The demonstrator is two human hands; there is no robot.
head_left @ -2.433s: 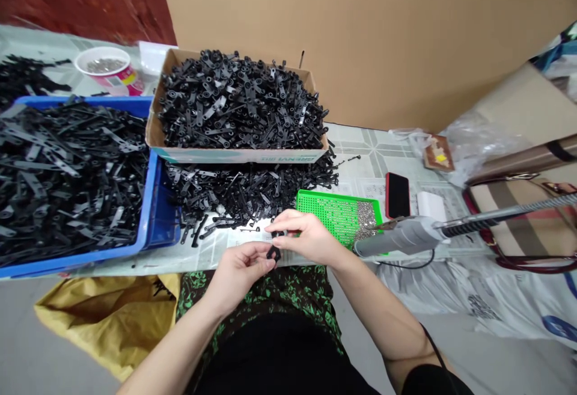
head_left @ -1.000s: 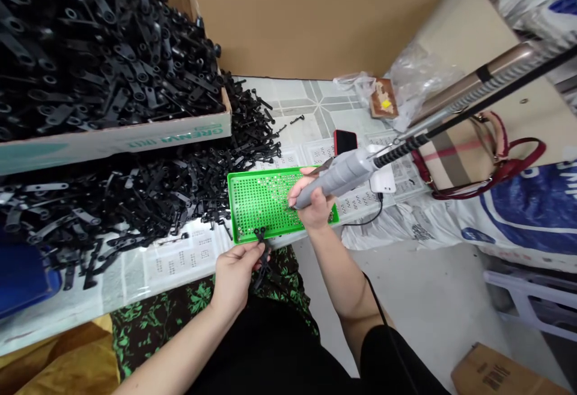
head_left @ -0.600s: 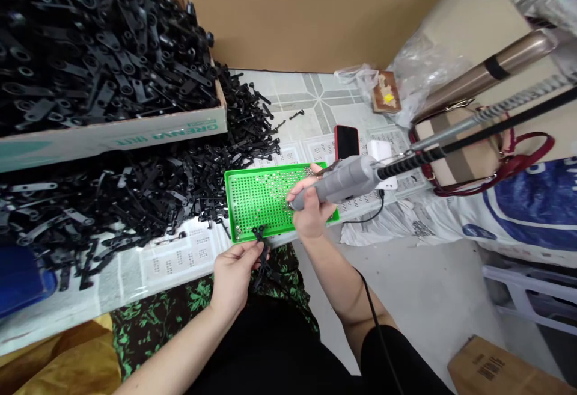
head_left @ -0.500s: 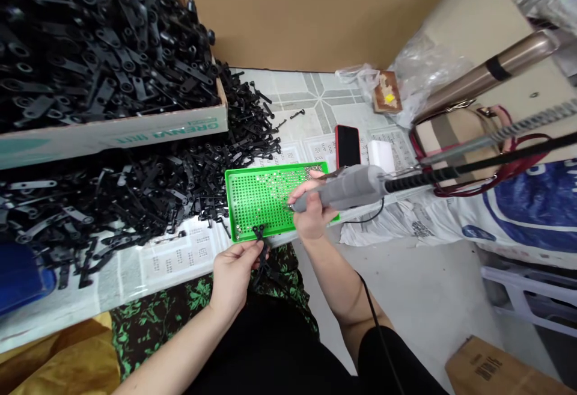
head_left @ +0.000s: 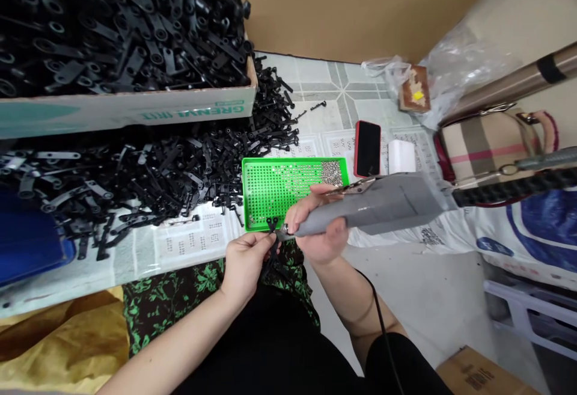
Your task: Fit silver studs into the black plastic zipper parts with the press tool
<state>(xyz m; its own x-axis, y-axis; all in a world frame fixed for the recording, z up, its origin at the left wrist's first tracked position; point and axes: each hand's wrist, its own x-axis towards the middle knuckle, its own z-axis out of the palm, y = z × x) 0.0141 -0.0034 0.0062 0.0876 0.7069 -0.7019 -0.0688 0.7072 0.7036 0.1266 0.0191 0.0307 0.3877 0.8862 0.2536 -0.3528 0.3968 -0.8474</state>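
Newspaper-covered tabletop (head_left: 180,244), brown cardboard sheet standing behind it. Left hand (head_left: 246,263) pinches a small black plastic part (head_left: 272,226) between fingertips, grip closed on it, holding it at the near edge of the green perforated tray (head_left: 270,193). Right hand (head_left: 318,226) wraps closed around a grey powered screwdriver (head_left: 374,208), its tip meeting the black part in the left hand's fingers. A dark coiled cable runs off from the tool's rear toward the right. Small silver screws (head_left: 331,172) lie heaped in the tray's far right corner. Loose pile of black plastic parts (head_left: 148,172) spreads across the tabletop just left of the tray; behind it a cardboard box (head_left: 130,109) is heaped with more of the same. Blue bin (head_left: 27,244) at far left edge. Beyond the tray: a phone in a red case (head_left: 367,148) and a white block (head_left: 401,156) side by side. Plaid handbag (head_left: 487,142) at right. Green-patterned cloth covers the person's lap below the hands.
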